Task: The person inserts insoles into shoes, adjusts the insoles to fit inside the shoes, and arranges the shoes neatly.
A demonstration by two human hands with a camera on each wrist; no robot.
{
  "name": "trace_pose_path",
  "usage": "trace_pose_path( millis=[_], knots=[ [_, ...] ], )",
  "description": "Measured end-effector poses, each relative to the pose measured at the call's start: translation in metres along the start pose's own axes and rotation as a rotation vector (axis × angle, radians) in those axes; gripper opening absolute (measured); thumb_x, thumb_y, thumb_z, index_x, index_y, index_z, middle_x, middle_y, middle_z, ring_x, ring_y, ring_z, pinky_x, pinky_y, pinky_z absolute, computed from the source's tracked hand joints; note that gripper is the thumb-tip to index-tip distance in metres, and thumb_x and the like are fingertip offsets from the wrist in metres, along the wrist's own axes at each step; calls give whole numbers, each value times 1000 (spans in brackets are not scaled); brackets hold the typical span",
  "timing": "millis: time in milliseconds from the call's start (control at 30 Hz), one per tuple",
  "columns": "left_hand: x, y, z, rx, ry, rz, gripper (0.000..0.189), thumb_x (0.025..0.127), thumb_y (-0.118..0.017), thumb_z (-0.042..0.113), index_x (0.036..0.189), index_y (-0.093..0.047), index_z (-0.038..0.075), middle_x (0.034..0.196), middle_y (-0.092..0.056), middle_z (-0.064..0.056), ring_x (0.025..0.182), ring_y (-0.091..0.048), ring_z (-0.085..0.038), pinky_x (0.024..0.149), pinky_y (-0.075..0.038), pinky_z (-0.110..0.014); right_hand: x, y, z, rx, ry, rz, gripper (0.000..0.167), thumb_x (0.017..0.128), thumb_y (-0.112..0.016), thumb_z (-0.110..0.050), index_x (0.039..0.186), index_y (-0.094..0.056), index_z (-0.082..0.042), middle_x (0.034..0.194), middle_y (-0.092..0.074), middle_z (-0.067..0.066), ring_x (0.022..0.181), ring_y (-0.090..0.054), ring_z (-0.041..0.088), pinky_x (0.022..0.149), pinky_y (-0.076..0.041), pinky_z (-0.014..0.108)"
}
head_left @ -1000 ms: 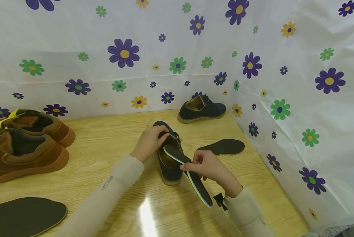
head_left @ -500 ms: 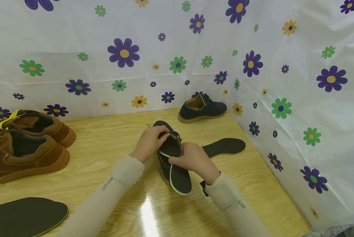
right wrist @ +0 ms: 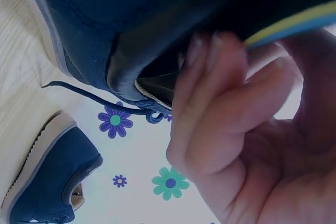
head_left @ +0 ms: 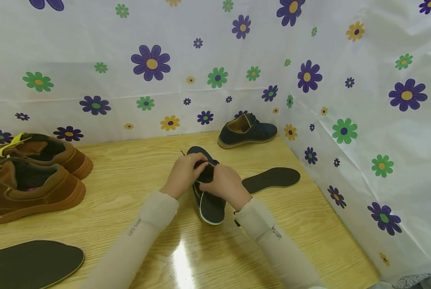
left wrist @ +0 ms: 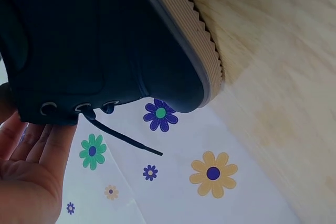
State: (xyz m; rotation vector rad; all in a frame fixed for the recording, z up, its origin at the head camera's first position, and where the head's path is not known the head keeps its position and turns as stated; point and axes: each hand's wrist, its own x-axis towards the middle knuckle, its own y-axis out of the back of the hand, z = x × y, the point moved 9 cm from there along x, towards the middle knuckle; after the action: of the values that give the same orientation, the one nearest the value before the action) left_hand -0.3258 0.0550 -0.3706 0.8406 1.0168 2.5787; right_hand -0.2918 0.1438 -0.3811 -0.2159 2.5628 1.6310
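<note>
A dark blue lace-up shoe (head_left: 197,151) stands mid-table, toe pointing away. My left hand (head_left: 181,175) pinches its upper near the tongue; in the left wrist view its fingers are at the eyelets above a loose lace (left wrist: 126,139). With my right hand (head_left: 228,185) I grip a black insole (head_left: 212,209) by its middle. The insole's front part goes into the shoe's opening, while its heel end sticks out over the back of the shoe. The right wrist view shows curled fingers at the opening, beside the insole's yellow and blue edge (right wrist: 294,27). The insole's tip is hidden inside the shoe.
Another dark blue shoe (head_left: 247,131) stands at the back right, near the flowered cloth (head_left: 360,100). One black insole (head_left: 272,179) lies to the right, and a larger one (head_left: 31,263) at the front left. Brown shoes (head_left: 38,180) with yellow laces stand at the left.
The right hand has moved left and away from me, carrying the insole from above the shoe into its opening. The left hand has kept its hold on the shoe's upper.
</note>
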Motion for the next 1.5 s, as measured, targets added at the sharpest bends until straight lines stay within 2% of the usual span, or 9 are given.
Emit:
trace_pose_path(
  millis=[267,400,500,600,767,933,1033,1200,1500],
  knots=[
    [0,-4,-2,-24,23,27,9,91,-66,11,95,-71,5,96,-71,-10,88,-67,-26,78,-54,-38,-5,0,-4,-130,-24,114,42,82,-75,-36,101,-69,2,83,-68,12,68,-63,24,55,-50,33],
    [-1,-3,-3,-39,35,52,9,91,-67,12,95,-71,4,95,-71,-10,87,-67,-27,78,-54,-39,-19,-1,-15,-314,-17,187,49,86,-69,-47,96,-71,1,78,-68,13,69,-65,25,55,-53,33],
    [-3,-2,-3,-53,39,71,10,91,-67,12,95,-72,4,94,-71,-11,86,-67,-27,78,-54,-39,-33,-3,-25,-459,-6,226,56,89,-62,-53,93,-72,2,79,-67,15,73,-64,26,63,-54,32],
    [-5,-2,-4,-58,36,83,11,91,-67,13,96,-72,4,94,-71,-10,86,-67,-26,77,-54,-39,-50,-4,-35,-534,12,271,62,89,-60,-54,95,-71,7,84,-66,18,78,-62,27,72,-53,33],
    [-9,-2,-5,-63,36,99,11,92,-66,13,96,-72,4,93,-71,-10,83,-66,-25,74,-54,-38,-84,-3,-43,-519,65,351,71,84,-66,-56,98,-67,14,89,-65,20,79,-60,27,72,-52,32],
    [-9,0,-3,-74,27,115,11,92,-66,12,96,-72,4,93,-71,-10,82,-66,-24,73,-53,-37,-105,2,-38,-421,25,385,76,77,-71,-59,94,-65,14,80,-58,16,71,-56,25,57,-51,28],
    [-8,1,-2,-81,18,116,10,91,-66,11,96,-72,4,93,-71,-10,83,-66,-24,74,-54,-37,-107,3,-26,-312,-41,333,68,76,-73,-57,84,-65,11,74,-53,14,67,-55,25,51,-50,30],
    [-7,1,-4,-79,24,113,10,91,-67,11,96,-72,5,94,-71,-9,85,-67,-24,75,-54,-37,-101,0,-12,-172,-74,206,55,77,-77,-48,77,-66,6,74,-55,14,64,-57,26,54,-50,36],
    [-7,1,-3,-76,1,118,9,90,-68,11,94,-72,4,93,-71,-10,85,-67,-24,75,-54,-36,-91,6,-10,-102,-53,240,51,76,-82,-36,86,-64,11,81,-57,18,60,-56,26,54,-50,34]
  ],
)
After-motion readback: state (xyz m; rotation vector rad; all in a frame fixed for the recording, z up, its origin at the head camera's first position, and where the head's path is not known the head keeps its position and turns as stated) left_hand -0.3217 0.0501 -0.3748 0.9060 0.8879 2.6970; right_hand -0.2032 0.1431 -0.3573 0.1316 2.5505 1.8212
